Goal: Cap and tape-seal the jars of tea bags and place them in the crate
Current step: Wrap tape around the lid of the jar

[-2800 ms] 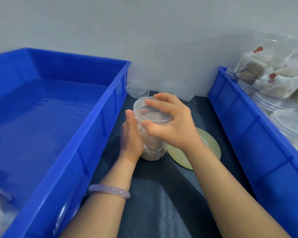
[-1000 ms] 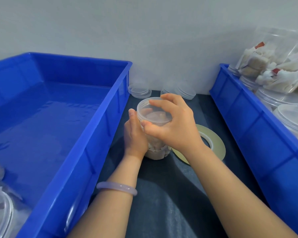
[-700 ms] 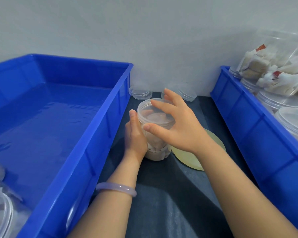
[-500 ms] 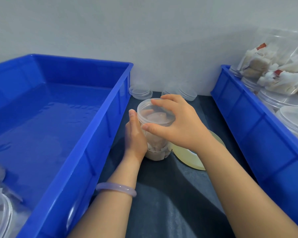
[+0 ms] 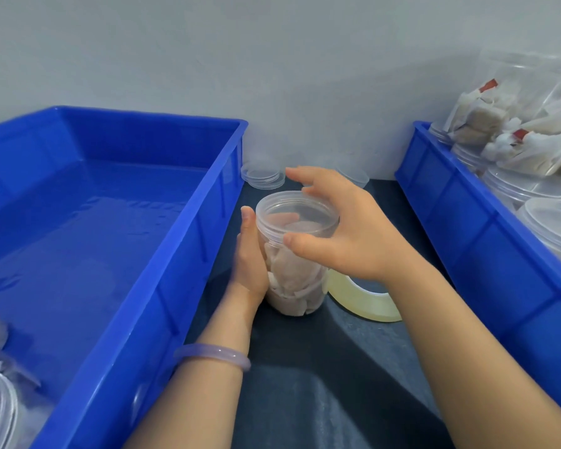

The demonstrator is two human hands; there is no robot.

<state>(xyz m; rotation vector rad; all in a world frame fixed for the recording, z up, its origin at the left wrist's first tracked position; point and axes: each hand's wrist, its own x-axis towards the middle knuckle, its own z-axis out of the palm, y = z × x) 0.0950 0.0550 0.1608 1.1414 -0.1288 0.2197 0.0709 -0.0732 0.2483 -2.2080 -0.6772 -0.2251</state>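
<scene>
Between the two blue crates (image 5: 162, 286), on the dark counter (image 5: 337, 367), the left hand (image 5: 250, 264) wraps the jar (image 5: 293, 277) (tea bags inside); the right hand (image 5: 344, 234), its grip spread wide, pinches the lid (image 5: 297, 215).

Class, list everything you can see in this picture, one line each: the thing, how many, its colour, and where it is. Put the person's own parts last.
jar of tea bags: one, clear with pale bags, upright on the mat between both hands
lid: one, clear, on top of the jar
tape roll: one, pale yellow, flat on the mat right of the jar
left crate: one, blue, left side
right crate: one, blue, right side, holding clear jars, number unclear
spare lids: clear, a stack by the wall; number unclear
mat: one, dark, under the jar
bracelet: one, lilac, left wrist
left hand: on the jar's side
right hand: fingers around the lid
</scene>
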